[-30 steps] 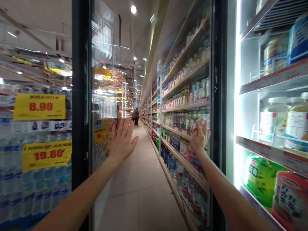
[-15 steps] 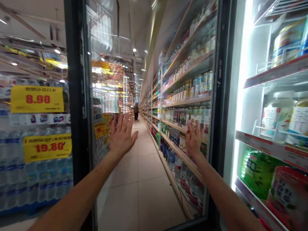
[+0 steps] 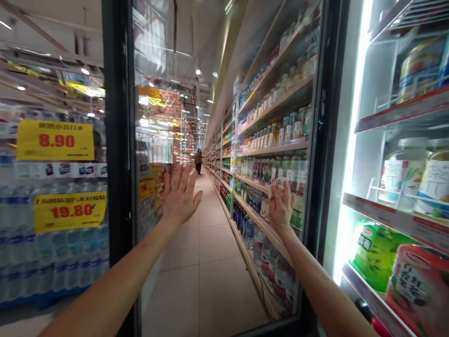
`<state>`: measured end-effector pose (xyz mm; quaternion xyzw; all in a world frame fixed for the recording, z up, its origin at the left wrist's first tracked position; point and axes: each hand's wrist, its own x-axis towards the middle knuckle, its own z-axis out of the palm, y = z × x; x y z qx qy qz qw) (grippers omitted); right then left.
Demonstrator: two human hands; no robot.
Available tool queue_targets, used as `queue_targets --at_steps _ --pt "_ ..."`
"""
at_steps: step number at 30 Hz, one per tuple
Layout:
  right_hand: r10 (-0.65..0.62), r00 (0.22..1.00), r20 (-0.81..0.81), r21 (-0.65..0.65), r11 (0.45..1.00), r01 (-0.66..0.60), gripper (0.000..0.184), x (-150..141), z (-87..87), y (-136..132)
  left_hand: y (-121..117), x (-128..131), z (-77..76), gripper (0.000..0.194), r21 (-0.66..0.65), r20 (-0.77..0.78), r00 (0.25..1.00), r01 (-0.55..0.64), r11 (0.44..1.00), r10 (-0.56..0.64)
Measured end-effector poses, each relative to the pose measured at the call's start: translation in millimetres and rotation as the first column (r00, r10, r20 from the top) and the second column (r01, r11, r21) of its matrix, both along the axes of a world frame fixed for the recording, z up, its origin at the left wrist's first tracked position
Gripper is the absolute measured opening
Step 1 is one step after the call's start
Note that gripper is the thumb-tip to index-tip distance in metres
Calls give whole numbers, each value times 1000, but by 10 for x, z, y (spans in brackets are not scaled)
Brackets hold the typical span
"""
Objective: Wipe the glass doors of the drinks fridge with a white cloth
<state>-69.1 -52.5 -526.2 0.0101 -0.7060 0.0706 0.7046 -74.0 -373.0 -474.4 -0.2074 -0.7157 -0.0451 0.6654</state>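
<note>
An open glass fridge door [image 3: 217,117] with a black frame stands in front of me. My left hand [image 3: 179,194] lies flat on the glass left of the middle, fingers stretched up and spread, holding nothing. My right hand [image 3: 280,208] is against the glass nearer the door's right frame [image 3: 324,154]. Its fingers press a small white cloth [image 3: 278,185] onto the pane. Both forearms reach up from the bottom corners. A long aisle shows through the glass.
The lit fridge interior [image 3: 354,140] on the right has shelves of green and red drink bottles [image 3: 373,250] and cans. Stacked water bottles with yellow price tags [image 3: 55,140] fill the left. Drink shelves [image 3: 270,152] line the tiled aisle, where a person [image 3: 198,160] stands far off.
My right hand with the white cloth has slid left and a little down across the glass. My left hand has stayed in nearly the same spot, still flat.
</note>
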Motion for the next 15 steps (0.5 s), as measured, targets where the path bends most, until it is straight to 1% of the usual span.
queue_targets --at_steps 2,3,4,5,6,8,10,11,12,13,14,15 --pt "-27 998 -52 -194 981 17 42 -15 24 188 -3 -6 -4 66 8 13 1000 16 1000 -16" --pt "-28 997 -69 -245 969 11 43 -24 28 210 -3 -8 -5 65 12 22 999 25 1000 -25" --pt "-20 997 -78 -254 967 0 43 -30 19 175 -3 -9 -5 64 17 29 999 33 999 -33" --pt "-5 997 -77 -224 975 -12 43 -35 -2 88 -2 -9 -4 63 20 31 999 38 999 -38" --pt "15 998 -69 -160 987 -26 43 -36 -36 -39 -2 -10 -4 63 22 28 999 39 999 -39" --pt "62 998 -26 14 998 -62 42 -28 -122 -342 -2 -11 -4 62 16 19 999 28 999 -28" --pt "97 995 16 173 980 -98 42 -15 -204 -569 -5 -16 -5 63 5 10 1000 14 1000 -14" --pt "106 994 31 222 969 -110 41 -10 -234 -611 -6 -20 -6 63 -1 6 1000 9 1000 -9" --pt "107 994 38 242 964 -113 41 -8 -253 -596 -8 -23 -6 64 -2 2 1000 7 1000 -7" --pt "101 994 35 231 967 -106 41 -8 -263 -526 -9 -25 -7 64 -5 3 1000 7 1000 -7" --pt "88 996 24 183 979 -91 41 -11 -261 -411 -10 -26 -7 65 -6 5 1000 10 1000 -10" --pt "68 998 9 97 993 -69 42 -16 -249 -268 -11 -26 -8 65 -6 8 1000 15 1000 -15"
